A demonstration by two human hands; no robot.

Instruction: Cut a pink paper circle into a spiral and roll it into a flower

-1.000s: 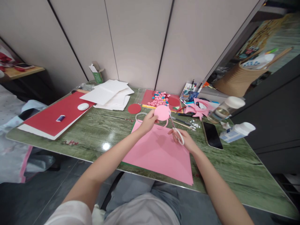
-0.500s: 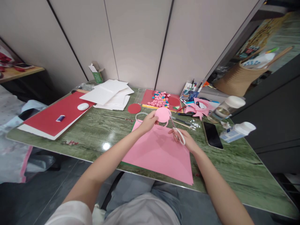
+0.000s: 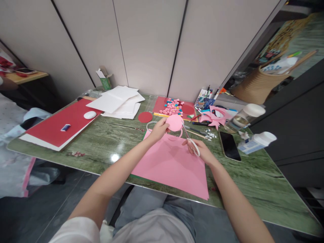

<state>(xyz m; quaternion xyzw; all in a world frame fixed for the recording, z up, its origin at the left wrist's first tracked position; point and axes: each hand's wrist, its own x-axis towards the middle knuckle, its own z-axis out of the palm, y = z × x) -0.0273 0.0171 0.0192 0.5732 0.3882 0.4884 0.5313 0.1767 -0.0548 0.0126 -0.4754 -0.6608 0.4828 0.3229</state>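
Observation:
My left hand pinches a pink paper circle that is still joined to the top edge of a large pink sheet lying on the green table. My right hand grips white-handled scissors, whose blades point up at the circle's right edge. Both hands hover over the sheet's far end.
A red board with a white mouse lies left, beside stacked white sheets. A red disc, pink and blue beads, pens, pink scraps, a black phone, a bottle and a wicker basket crowd the back right.
The pink circle has shifted slightly in my left hand while the scissors kept working along its right edge; both hands stay almost where they were.

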